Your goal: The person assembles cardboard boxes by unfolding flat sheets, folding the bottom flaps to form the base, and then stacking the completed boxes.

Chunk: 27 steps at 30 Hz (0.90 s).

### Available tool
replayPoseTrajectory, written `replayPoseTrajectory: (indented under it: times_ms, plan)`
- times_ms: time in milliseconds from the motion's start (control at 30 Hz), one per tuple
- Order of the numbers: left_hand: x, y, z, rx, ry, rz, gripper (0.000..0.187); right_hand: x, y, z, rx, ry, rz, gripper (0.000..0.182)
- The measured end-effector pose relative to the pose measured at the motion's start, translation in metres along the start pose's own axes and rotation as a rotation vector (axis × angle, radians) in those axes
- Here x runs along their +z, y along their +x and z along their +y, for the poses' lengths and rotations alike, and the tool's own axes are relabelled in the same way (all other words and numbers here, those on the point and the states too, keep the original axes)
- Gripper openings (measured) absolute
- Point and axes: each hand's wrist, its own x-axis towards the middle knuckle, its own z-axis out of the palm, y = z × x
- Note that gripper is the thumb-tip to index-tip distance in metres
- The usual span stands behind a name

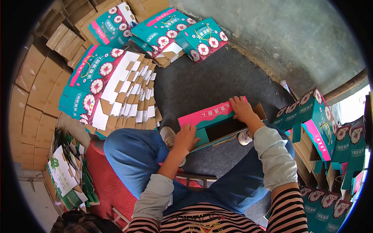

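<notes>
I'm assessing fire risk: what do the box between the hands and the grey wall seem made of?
The box: probably cardboard, with a smooth printed teal-and-pink face; its end flap shows bare brown board. The grey wall: matte, perhaps concrete or cement plaster, judging by its mottled, stained surface.

Left hand (185,139) and right hand (243,110) hold a carton (215,122) (open-topped)

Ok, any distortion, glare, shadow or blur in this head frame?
Head view: fisheye curving and black corners; a washed-out bright patch at the right edge; the open box is dark inside; left hand and right hand look fairly sharp.
</notes>
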Motion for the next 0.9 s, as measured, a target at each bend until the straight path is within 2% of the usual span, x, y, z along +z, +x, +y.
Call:
replayPoseTrajectory:
  times_ms: [33,133,233,333,433,533,633,733,900]
  plan:
    - [0.001,0.001,0.0,0.003,0.012,-0.003,0.039,0.001,0.001,0.001,0.002,-0.004,-0.013,0.087]
    - [0.003,0.002,-0.001,0.01,0.024,-0.004,0.039,0.007,-0.003,0.003,-0.056,-0.005,0.174,0.078]
    - [0.003,0.002,-0.002,0.008,0.023,0.003,0.039,-0.002,-0.007,0.009,-0.121,0.013,0.142,0.065]
    - [0.006,0.001,-0.004,0.02,0.025,0.021,0.039,-0.041,-0.016,0.024,0.017,-0.014,0.175,0.047]
    - [0.006,0.001,-0.003,0.025,0.022,0.026,0.039,-0.044,-0.027,0.058,0.406,0.118,0.174,0.031]
    - [0.003,0.0,-0.002,0.009,0.026,0.005,0.039,-0.042,-0.038,0.068,0.366,0.845,-0.208,0.027]
    - [0.003,0.001,0.001,0.006,0.027,0.009,0.039,-0.023,-0.038,0.054,0.201,0.709,-0.361,0.022]
    - [0.004,-0.001,-0.001,0.017,0.023,0.022,0.039,0.0,-0.031,0.051,0.042,0.455,-0.277,0.02]
    - [0.004,0.001,-0.002,0.022,0.006,0.017,0.038,0.012,-0.02,0.052,0.076,0.326,-0.303,0.019]
